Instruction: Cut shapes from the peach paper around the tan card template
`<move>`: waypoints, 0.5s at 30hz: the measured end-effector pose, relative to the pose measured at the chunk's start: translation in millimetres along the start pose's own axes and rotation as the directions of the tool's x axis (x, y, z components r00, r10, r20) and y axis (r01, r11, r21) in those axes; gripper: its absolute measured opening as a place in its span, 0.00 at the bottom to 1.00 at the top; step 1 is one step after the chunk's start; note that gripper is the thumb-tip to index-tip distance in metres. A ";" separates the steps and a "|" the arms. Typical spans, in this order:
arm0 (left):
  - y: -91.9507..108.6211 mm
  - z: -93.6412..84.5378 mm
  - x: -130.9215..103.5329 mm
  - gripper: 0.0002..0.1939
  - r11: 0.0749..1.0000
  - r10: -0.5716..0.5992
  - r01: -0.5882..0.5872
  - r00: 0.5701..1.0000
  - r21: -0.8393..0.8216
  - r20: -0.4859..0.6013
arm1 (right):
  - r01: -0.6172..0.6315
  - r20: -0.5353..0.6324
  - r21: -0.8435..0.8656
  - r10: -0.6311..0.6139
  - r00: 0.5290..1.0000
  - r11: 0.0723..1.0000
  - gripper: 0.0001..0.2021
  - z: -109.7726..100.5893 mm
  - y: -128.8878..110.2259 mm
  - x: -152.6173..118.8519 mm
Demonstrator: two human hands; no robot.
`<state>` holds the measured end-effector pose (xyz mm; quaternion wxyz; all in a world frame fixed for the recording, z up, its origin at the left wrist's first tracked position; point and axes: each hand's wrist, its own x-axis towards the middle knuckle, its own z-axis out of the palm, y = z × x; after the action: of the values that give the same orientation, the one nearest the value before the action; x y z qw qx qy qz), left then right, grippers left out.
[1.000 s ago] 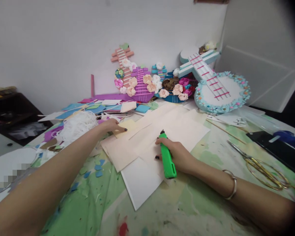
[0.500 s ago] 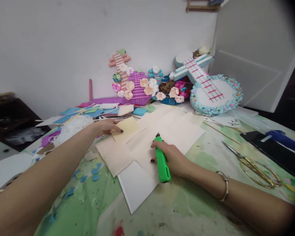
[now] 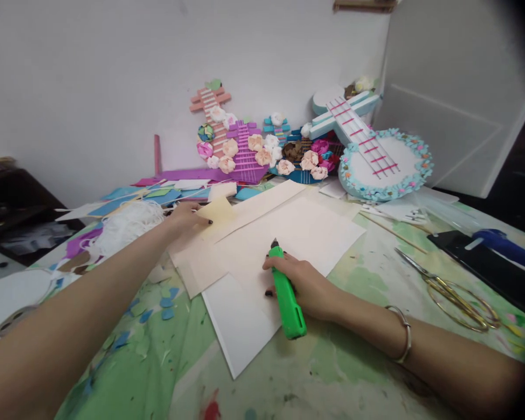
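My left hand is closed on a pale yellow piece of paper, lifted at the left side of the spread sheets; its thumb lies on top. In my right hand is a green utility knife, its dark tip pointing away from me over the cream paper. Whether the tip touches the paper I cannot tell. A long cut strip of cream paper lies slantwise behind the knife. A white sheet sticks out from under the cream paper toward me.
Gold-handled scissors, a black phone-like slab and a thin wooden stick lie at the right. White yarn and coloured paper sit at the left. Decorated paper guitars lean along the wall. Blue scraps dot the green tablecloth.
My left hand has moved a little left with the yellow paper, and more of the long cream strip shows. The knife in my right hand has shifted slightly left at its tip.
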<state>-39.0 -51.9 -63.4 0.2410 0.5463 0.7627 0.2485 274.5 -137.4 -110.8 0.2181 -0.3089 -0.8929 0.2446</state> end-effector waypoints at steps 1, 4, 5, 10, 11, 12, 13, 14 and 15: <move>-2.4 1.4 0.6 0.13 1.000 0.009 -0.009 1.000 0.011 -0.015 | 0.007 -0.001 0.002 -0.007 1.000 1.000 0.17 0.6 -0.3 -0.4; -8.2 5.6 4.2 0.13 0.998 0.044 -0.042 0.996 0.039 -0.072 | 0.026 0.000 0.014 -0.026 1.000 1.000 0.17 2.3 -2.3 -1.5; -9.2 6.6 5.4 0.13 0.998 0.057 -0.053 0.994 0.044 -0.096 | 0.032 -0.007 0.025 -0.032 0.999 0.999 0.17 2.5 -3.0 -1.9; -2.9 2.5 1.8 0.12 0.988 0.144 -0.154 0.958 -0.019 -0.249 | 0.000 -0.140 0.170 0.024 0.990 0.985 0.15 0.4 -2.5 -1.7; 1.4 0.2 -2.1 0.12 0.981 0.167 -0.189 0.943 -0.049 -0.287 | -0.022 -0.169 0.212 0.059 0.984 0.977 0.15 -0.3 -1.0 -0.9; 6.7 -1.9 -7.1 0.12 0.970 0.193 -0.230 0.926 -0.082 -0.324 | -0.042 -0.201 0.266 0.098 0.975 0.963 0.15 -1.2 0.7 0.3; 13.1 -3.5 -13.5 0.13 0.954 0.220 -0.277 0.906 -0.114 -0.363 | -0.056 -0.233 0.343 0.143 0.962 0.938 0.15 -2.2 2.6 1.9; 20.3 -4.0 -21.3 0.14 0.934 0.248 -0.326 0.885 -0.144 -0.395 | -0.059 -0.262 0.446 0.193 0.946 0.893 0.15 -3.5 4.4 3.9; 28.0 -2.9 -30.6 0.15 0.910 0.277 -0.376 0.863 -0.173 -0.422 | -0.050 -0.279 0.565 0.247 0.928 0.824 0.15 -4.9 5.9 6.0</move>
<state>-12.2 -73.6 -40.3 0.1058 0.5735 0.6533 0.4828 275.5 -127.9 -109.0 0.4278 -0.3406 -0.7066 0.4491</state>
